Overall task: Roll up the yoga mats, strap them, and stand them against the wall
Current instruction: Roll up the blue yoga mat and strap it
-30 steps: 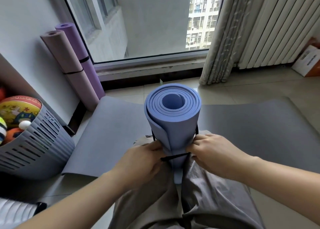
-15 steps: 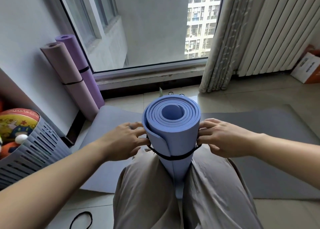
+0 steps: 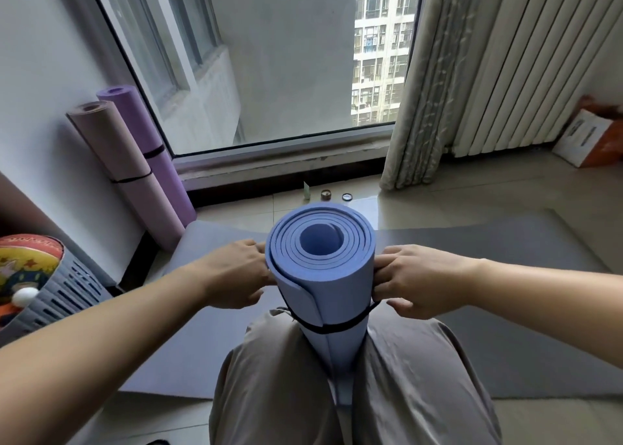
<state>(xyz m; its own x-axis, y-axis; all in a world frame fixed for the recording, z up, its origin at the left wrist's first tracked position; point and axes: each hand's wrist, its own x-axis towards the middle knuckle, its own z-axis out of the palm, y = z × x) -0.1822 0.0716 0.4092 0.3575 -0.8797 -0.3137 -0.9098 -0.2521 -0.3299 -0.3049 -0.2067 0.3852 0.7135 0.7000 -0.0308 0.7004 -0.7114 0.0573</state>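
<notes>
A rolled blue yoga mat [image 3: 333, 286] stands upright between my knees, its spiral end toward the camera. A black strap [image 3: 337, 327] circles it low down. My left hand [image 3: 236, 276] grips the roll's left side near the top and my right hand [image 3: 414, 279] grips its right side. A pink rolled mat [image 3: 118, 161] and a purple rolled mat [image 3: 148, 141], each with a black strap, lean against the white wall at the left. A grey mat [image 3: 505, 252] lies flat on the floor under me.
A grey slotted basket [image 3: 64, 296] with balls stands at the left. The window sill [image 3: 279, 161] runs ahead, with small lids [image 3: 326, 194] on the tiles. Curtain [image 3: 424, 90] and radiator [image 3: 526, 56] are at the right, beside a white-orange box [image 3: 590, 141].
Both hands left the strap and slid up the roll to its upper sides. The strap now sits closed around the mat. The view has tilted upward.
</notes>
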